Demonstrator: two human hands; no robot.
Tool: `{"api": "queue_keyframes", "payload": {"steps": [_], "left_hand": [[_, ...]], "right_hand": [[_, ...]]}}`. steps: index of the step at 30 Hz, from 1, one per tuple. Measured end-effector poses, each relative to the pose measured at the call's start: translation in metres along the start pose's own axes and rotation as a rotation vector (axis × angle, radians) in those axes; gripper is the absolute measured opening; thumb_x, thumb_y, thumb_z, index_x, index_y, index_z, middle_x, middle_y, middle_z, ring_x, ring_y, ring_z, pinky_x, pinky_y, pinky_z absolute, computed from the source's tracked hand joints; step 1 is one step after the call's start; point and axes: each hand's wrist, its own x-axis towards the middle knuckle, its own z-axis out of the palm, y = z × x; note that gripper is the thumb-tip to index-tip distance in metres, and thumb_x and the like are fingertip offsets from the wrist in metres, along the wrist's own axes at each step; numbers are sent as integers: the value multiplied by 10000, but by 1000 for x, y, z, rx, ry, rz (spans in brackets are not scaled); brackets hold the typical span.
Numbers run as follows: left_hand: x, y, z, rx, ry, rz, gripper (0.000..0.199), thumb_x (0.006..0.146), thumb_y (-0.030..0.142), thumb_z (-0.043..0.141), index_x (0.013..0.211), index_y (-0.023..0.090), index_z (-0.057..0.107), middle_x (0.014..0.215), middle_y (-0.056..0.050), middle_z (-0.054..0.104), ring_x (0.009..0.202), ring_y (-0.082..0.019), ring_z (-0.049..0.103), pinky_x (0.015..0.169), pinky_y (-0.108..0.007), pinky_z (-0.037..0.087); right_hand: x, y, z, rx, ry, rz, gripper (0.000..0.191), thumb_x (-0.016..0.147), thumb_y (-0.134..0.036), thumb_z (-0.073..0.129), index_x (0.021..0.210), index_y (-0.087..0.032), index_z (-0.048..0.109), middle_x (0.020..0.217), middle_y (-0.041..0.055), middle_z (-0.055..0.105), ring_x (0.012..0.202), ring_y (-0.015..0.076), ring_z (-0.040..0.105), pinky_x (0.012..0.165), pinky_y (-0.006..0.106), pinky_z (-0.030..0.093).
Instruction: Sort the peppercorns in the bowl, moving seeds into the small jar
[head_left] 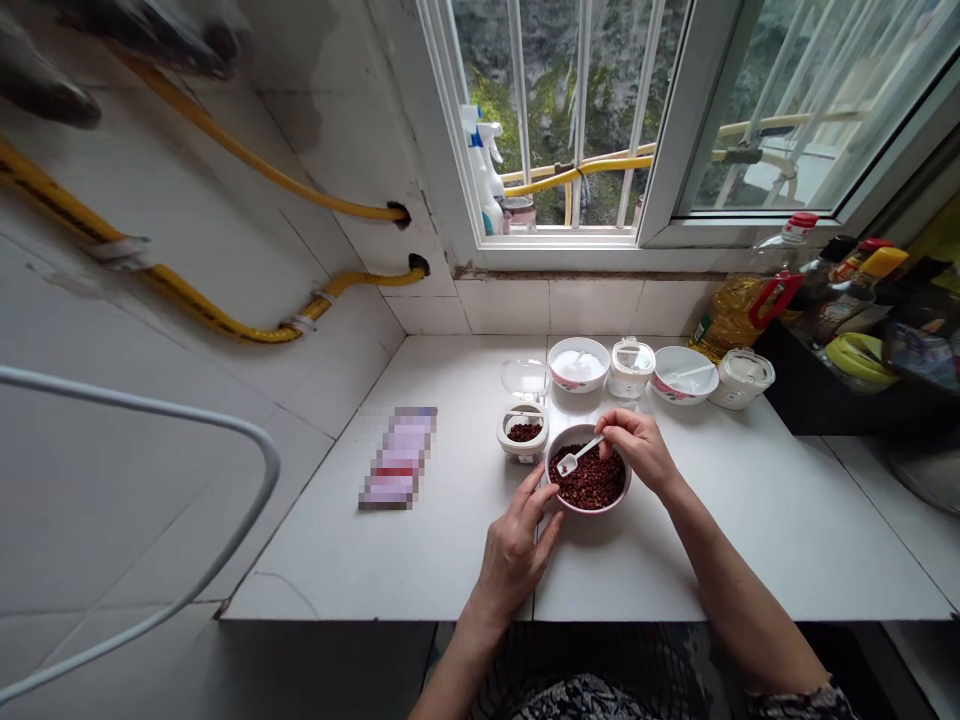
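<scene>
My right hand [636,447] pinches the handle of a small white spoon [580,456] over a bowl [592,511] with a pinkish outside. Dark red Sichuan peppercorns [594,487] fill much of this bowl, and a few bits lie in the spoon's scoop. At the bowl's left side, my left hand [519,545] holds it, fingertips at the rim and thumb lower down. Just left of the bowl stands a white seasoning jar [523,452], its clear lid [526,377] flipped up. More peppercorns [524,432] are inside the jar.
Behind stand a bowl of white granules [578,384], a lidded jar [631,371], a bowl with a white spoon [684,388] and another lidded jar [744,380]. An oil bottle [739,305] and condiment bottles are at right. A blurred purple packet [399,458] lies left.
</scene>
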Motion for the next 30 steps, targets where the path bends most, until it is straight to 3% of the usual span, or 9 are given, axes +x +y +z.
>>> {"api": "queue_keyframes", "payload": {"steps": [4, 9, 13, 17, 19, 23, 30], "left_hand": [[0, 0, 0, 2, -3, 8, 268, 1007, 187, 510, 1273, 217, 522, 1432, -173, 564, 1208, -244, 667, 864, -311, 638], [0, 0, 0, -7, 0, -2, 278, 1008, 193, 510, 1285, 222, 523, 1439, -168, 560, 1211, -244, 666, 882, -323, 635], [0, 0, 0, -18, 2, -1, 288, 1009, 194, 508, 1295, 220, 520, 1447, -166, 555, 1209, -242, 667, 879, -317, 636], [0, -1, 1, -5, 9, 1, 283, 1004, 191, 518, 1286, 215, 525, 1435, -168, 566, 1198, -242, 674, 867, -306, 638], [0, 0, 1, -2, 8, 5, 286, 1002, 188, 521, 1286, 217, 525, 1431, -165, 571, 1204, -241, 670, 879, -309, 634], [0, 0, 0, -5, 2, -2, 277, 1006, 187, 511, 1280, 222, 529, 1427, -164, 572, 1206, -237, 669, 886, -316, 633], [1, 1, -1, -9, 6, -2, 273, 1003, 181, 517, 1273, 217, 535, 1427, -161, 572, 1203, -235, 670, 893, -317, 632]], "right_hand": [[0, -5, 4, 12, 86, -99, 120, 801, -297, 569, 780, -199, 636, 559, -18, 649, 556, 158, 611, 623, 291, 492], [-5, -11, 22, -234, 192, -409, 104, 940, -266, 541, 927, -219, 633, 756, 26, 729, 755, 207, 679, 774, 361, 524], [-4, -9, 33, -529, 137, -715, 163, 974, -147, 479, 970, -228, 620, 809, 32, 744, 763, 204, 670, 911, 418, 489], [-2, -7, 34, -669, 101, -892, 211, 975, -85, 439, 995, -215, 604, 846, 41, 749, 729, 189, 663, 898, 399, 486], [-3, -9, 30, -646, 132, -888, 196, 976, -88, 452, 996, -210, 605, 832, 43, 746, 748, 192, 665, 879, 384, 490], [-6, -9, 15, -558, 186, -715, 163, 947, -123, 503, 936, -225, 630, 725, 13, 723, 747, 205, 661, 831, 370, 497], [-7, 3, -3, -575, 171, -528, 183, 858, -154, 507, 761, -241, 635, 646, 12, 677, 780, 229, 640, 800, 369, 498]]}}
